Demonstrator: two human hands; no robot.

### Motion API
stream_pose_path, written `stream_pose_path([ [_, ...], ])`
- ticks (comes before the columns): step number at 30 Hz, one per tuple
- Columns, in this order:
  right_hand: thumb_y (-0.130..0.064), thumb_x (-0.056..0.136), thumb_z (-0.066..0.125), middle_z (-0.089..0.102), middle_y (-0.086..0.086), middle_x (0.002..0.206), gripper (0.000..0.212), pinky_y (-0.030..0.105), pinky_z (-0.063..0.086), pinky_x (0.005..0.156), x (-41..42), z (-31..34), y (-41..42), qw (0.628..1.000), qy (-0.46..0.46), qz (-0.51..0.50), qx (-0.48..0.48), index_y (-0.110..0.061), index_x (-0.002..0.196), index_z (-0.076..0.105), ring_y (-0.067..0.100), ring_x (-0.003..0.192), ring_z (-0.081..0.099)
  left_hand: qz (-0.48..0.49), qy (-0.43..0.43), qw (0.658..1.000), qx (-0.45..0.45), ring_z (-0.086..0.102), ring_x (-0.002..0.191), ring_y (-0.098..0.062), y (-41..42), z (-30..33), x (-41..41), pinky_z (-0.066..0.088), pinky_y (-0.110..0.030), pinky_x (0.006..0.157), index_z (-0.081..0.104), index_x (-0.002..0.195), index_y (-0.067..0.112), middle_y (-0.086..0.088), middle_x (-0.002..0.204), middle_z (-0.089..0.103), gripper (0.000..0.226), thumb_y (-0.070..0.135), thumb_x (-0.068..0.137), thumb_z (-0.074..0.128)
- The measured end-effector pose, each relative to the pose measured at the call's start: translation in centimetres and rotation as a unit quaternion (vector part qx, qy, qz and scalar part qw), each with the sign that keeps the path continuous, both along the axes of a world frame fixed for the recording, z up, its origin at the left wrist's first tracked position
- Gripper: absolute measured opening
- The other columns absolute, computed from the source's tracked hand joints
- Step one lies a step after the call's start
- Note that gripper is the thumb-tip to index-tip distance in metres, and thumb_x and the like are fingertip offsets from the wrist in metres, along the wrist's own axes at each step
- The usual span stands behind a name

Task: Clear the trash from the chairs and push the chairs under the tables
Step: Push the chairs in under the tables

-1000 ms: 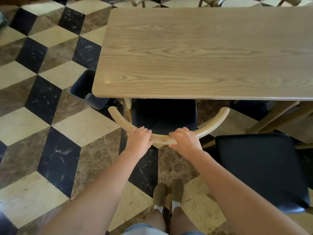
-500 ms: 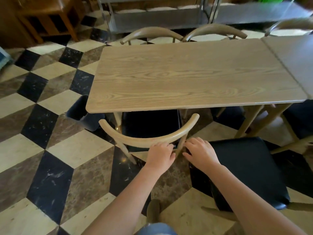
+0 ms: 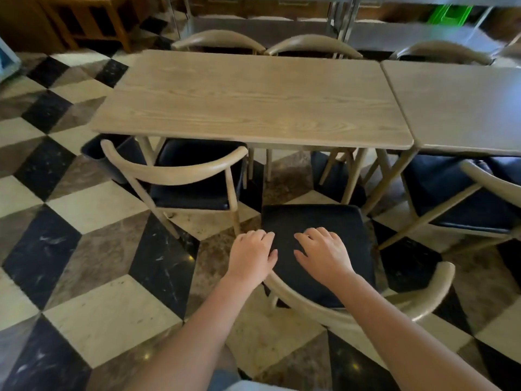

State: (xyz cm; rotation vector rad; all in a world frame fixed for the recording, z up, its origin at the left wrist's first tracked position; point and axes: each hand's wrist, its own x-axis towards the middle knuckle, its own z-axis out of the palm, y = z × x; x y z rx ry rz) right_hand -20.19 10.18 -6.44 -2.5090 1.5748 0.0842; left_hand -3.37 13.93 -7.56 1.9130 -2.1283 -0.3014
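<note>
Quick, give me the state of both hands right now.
Left hand: open, holding nothing, above the left edge of the black chair seat.
Right hand: open, holding nothing, over the same seat.

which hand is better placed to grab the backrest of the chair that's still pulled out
Left, narrowly. The left hand hangs right above the near chair's backrest; the right hand is further forward over the seat.
</note>
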Motion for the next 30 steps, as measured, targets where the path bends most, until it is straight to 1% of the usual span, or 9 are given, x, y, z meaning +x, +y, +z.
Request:
stream_pose_path([
  [4, -0.042, 0.091, 0.049, 0.058, 0.0, 0.125, 0.043, 0.038, 0.042, 0.096, -5.9, -0.9, 4.2, 1.0, 0.0, -0.014, 0.005, -0.024, 0.13, 0.048, 0.021, 0.115, 0.051, -0.015, -0.004, 0.999, 0.028, 0.054, 0.114, -0.016, 4.3, -0.8, -5.7, 0.045, -0.032, 0.097, 0.045, 0.133, 0.018, -0.002, 0.126, 0.059, 0.044, 0.035, 0.092, 0.049],
  [8, -0.048, 0.091, 0.048, 0.058, -0.003, 0.123, 0.043, 0.035, 0.043, 0.095, -11.3, -2.3, 7.8, 0.998, 0.009, -0.051, 0.033, -0.027, 0.128, 0.049, 0.018, 0.113, 0.052, -0.065, -0.01, 0.996, 0.054, 0.052, 0.117, -0.017, 7.7, -2.1, -10.8, 0.042, -0.035, 0.102, 0.044, 0.133, 0.017, -0.002, 0.128, 0.057, 0.046, 0.035, 0.091, 0.051],
  [11, -0.053, 0.09, 0.044, 0.056, -0.004, 0.125, 0.046, 0.035, 0.041, 0.096, -14.6, -3.1, 10.0, 0.996, 0.015, -0.067, 0.059, -0.028, 0.128, 0.048, 0.017, 0.115, 0.05, -0.088, -0.02, 0.993, 0.078, 0.05, 0.12, -0.018, 9.3, -3.4, -13.4, 0.038, -0.038, 0.107, 0.044, 0.132, 0.018, -0.002, 0.129, 0.055, 0.048, 0.036, 0.089, 0.055],
  [14, -0.055, 0.087, 0.047, 0.056, -0.005, 0.124, 0.048, 0.034, 0.04, 0.098, -16.4, -3.6, 11.2, 0.995, 0.019, -0.059, 0.076, -0.028, 0.128, 0.048, 0.017, 0.114, 0.049, -0.105, -0.033, 0.989, 0.095, 0.049, 0.12, -0.019, 9.9, -4.3, -14.7, 0.035, -0.039, 0.109, 0.045, 0.131, 0.018, -0.002, 0.129, 0.055, 0.048, 0.037, 0.089, 0.055],
  [16, -0.054, 0.087, 0.05, 0.056, -0.006, 0.123, 0.047, 0.033, 0.039, 0.1, -17.3, -3.8, 11.7, 0.995, 0.02, -0.046, 0.087, -0.029, 0.127, 0.049, 0.016, 0.114, 0.049, -0.105, -0.029, 0.989, 0.103, 0.048, 0.123, -0.02, 10.3, -4.9, -15.2, 0.035, -0.038, 0.109, 0.045, 0.131, 0.018, -0.003, 0.131, 0.054, 0.047, 0.036, 0.089, 0.056],
  [19, -0.048, 0.087, 0.056, 0.052, -0.006, 0.13, 0.049, 0.034, 0.036, 0.105, -18.1, -4.0, 12.4, 0.995, 0.024, -0.03, 0.088, -0.029, 0.131, 0.045, 0.016, 0.121, 0.044, -0.101, -0.019, 0.989, 0.105, 0.045, 0.127, -0.021, 10.7, -5.3, -15.2, 0.035, -0.037, 0.109, 0.043, 0.134, 0.018, -0.004, 0.136, 0.05, 0.048, 0.032, 0.09, 0.057],
  [22, -0.041, 0.088, 0.059, 0.049, -0.005, 0.133, 0.05, 0.033, 0.036, 0.105, -18.2, -4.1, 12.5, 0.996, 0.034, -0.021, 0.086, -0.028, 0.133, 0.043, 0.016, 0.124, 0.042, -0.116, -0.028, 0.988, 0.095, 0.046, 0.126, -0.021, 10.7, -5.5, -14.9, 0.034, -0.037, 0.11, 0.044, 0.133, 0.016, -0.006, 0.135, 0.051, 0.047, 0.029, 0.09, 0.057],
  [25, -0.036, 0.09, 0.057, 0.05, -0.004, 0.13, 0.044, 0.03, 0.042, 0.099, -18.2, -4.3, 12.0, 0.996, 0.044, -0.014, 0.082, -0.027, 0.131, 0.046, 0.016, 0.119, 0.043, -0.119, -0.022, 0.989, 0.081, 0.05, 0.117, -0.021, 10.1, -5.6, -15.1, 0.04, -0.034, 0.104, 0.05, 0.127, 0.014, -0.007, 0.125, 0.055, 0.041, 0.029, 0.089, 0.058],
  [30, -0.028, 0.092, 0.056, 0.055, -0.004, 0.115, 0.027, 0.027, 0.05, 0.082, -17.7, -4.6, 11.1, 0.995, 0.074, -0.004, 0.069, -0.023, 0.118, 0.053, 0.015, 0.103, 0.046, -0.112, -0.035, 0.99, 0.075, 0.052, 0.104, -0.018, 9.0, -5.7, -15.2, 0.048, -0.03, 0.09, 0.056, 0.117, 0.016, -0.004, 0.114, 0.058, 0.031, 0.031, 0.09, 0.056],
])
